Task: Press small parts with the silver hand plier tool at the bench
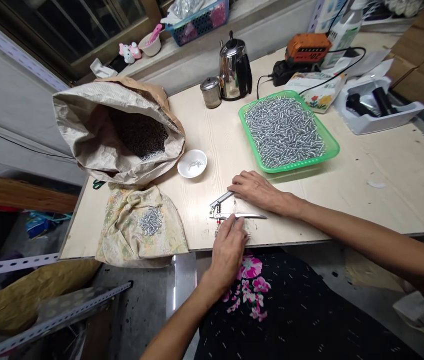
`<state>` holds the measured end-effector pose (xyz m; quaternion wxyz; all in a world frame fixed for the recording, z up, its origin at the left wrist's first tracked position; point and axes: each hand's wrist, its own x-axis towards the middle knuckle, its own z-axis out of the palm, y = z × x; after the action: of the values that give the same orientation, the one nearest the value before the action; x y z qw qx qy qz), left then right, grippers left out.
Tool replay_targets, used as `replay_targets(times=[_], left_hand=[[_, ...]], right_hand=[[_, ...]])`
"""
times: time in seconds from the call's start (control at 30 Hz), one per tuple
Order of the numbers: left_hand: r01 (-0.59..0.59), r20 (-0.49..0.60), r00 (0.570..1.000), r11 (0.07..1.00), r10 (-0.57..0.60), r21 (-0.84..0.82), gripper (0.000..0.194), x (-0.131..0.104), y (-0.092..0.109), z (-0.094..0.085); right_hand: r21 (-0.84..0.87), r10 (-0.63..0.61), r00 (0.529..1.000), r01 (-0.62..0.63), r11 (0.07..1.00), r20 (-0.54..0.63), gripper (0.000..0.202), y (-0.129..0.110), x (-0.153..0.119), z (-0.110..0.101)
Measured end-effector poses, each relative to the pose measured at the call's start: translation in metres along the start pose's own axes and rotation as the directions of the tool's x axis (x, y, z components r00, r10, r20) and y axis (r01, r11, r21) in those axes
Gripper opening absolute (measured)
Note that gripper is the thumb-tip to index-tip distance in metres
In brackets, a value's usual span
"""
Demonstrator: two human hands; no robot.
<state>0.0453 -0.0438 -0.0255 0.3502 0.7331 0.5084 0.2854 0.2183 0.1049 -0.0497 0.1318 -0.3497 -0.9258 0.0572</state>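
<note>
A small metal hand tool with a spring and a red part lies near the table's front edge. My right hand reaches in from the right, its fingers closed on the end of the tool's upper lever. Beside the lower arm, my left hand has its fingers bent together at the tool; what they pinch is too small to make out. Behind the tool stands a white bowl with a few small metal pieces. A patterned cloth to the left bears a pile of metal pieces.
A green basket full of metal pieces sits at the back right. An open sack stands at the left. Farther back are a kettle, a lidded metal cup, an orange battery and a white tray.
</note>
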Motion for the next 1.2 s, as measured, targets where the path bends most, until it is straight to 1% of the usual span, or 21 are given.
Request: replay_targets(times=[0.07,0.17,0.23,0.33,0.4,0.47,0.5,0.57,0.63,0.67,0.7,0.77,0.83,0.9,0.97,1.03,1.2], left_hand=[[-0.031,0.064,0.997,0.999,0.032,-0.028,0.015,0.009,-0.004,0.01],[-0.023,0.078,0.997,0.998,0.028,-0.067,0.014,0.018,-0.012,0.018],[-0.012,0.064,0.998,0.995,0.018,-0.094,0.014,0.019,-0.014,0.019],[-0.014,0.055,0.998,0.996,0.019,-0.093,0.014,0.018,-0.014,0.019],[-0.033,0.062,0.997,0.996,0.038,-0.08,0.014,0.017,-0.011,0.018],[-0.048,0.05,0.997,0.995,0.052,-0.085,0.013,0.014,-0.007,0.013],[-0.042,0.015,0.999,0.995,0.044,-0.086,0.012,0.013,-0.004,0.009],[0.007,-0.134,0.991,0.999,-0.014,-0.051,0.01,0.009,-0.002,-0.003],[0.114,-0.292,0.951,0.993,-0.105,0.014,0.008,0.006,-0.002,-0.018],[0.173,-0.331,0.931,0.984,-0.151,0.036,0.008,0.005,-0.004,-0.026],[0.225,-0.339,0.92,0.973,-0.195,0.049,0.007,0.005,-0.007,-0.033],[0.293,-0.283,0.922,0.954,-0.263,0.069,0.012,0.006,-0.013,-0.046],[0.312,-0.224,0.933,0.943,-0.28,0.119,0.021,0.008,-0.019,-0.055],[0.321,-0.172,0.941,0.929,-0.291,0.183,0.023,0.011,-0.022,-0.06],[0.354,-0.132,0.934,0.908,-0.331,0.226,0.018,0.013,-0.023,-0.062],[0.397,-0.104,0.918,0.878,-0.383,0.266,0.014,0.016,-0.022,-0.062],[0.459,-0.056,0.879,0.806,-0.474,0.374,0.014,0.031,-0.018,-0.057]], right_hand=[[0.012,-0.016,1.0,0.016,1.0,0.022,0.016,0.001,0.002,0.002],[0.05,-0.064,0.997,0.062,0.997,0.048,0.018,0.006,0.008,0.002],[0.09,-0.094,0.995,0.09,0.992,0.043,0.019,0.011,0.013,0.002],[0.135,-0.073,0.997,0.069,0.988,0.028,0.016,0.016,0.017,0.002],[0.11,-0.04,0.999,0.036,0.993,0.029,0.014,0.014,0.017,0.0],[0.051,-0.012,1.0,0.012,0.999,0.007,0.013,0.006,0.015,-0.005],[0.025,0.0,1.0,0.0,1.0,-0.016,0.013,0.001,0.012,-0.008],[0.02,0.015,0.998,-0.014,1.0,-0.06,0.016,-0.01,0.003,-0.015],[0.08,0.006,0.998,-0.002,0.997,-0.058,0.018,-0.022,-0.01,-0.021],[0.115,-0.006,0.999,0.01,0.993,-0.038,0.019,-0.028,-0.017,-0.022],[0.148,-0.02,1.0,0.021,0.989,-0.011,0.019,-0.033,-0.024,-0.022],[0.186,-0.032,0.999,0.025,0.982,0.034,0.018,-0.041,-0.036,-0.019],[0.192,-0.013,0.999,0.003,0.981,0.049,0.018,-0.045,-0.043,-0.012],[0.186,0.019,0.999,-0.027,0.982,0.046,0.016,-0.047,-0.046,-0.004],[0.19,0.042,0.998,-0.048,0.981,0.037,0.013,-0.047,-0.047,0.004],[0.215,0.052,0.999,-0.054,0.975,0.014,0.013,-0.047,-0.046,0.012],[0.268,0.079,0.992,-0.052,0.962,-0.094,0.014,-0.048,-0.047,0.025]])
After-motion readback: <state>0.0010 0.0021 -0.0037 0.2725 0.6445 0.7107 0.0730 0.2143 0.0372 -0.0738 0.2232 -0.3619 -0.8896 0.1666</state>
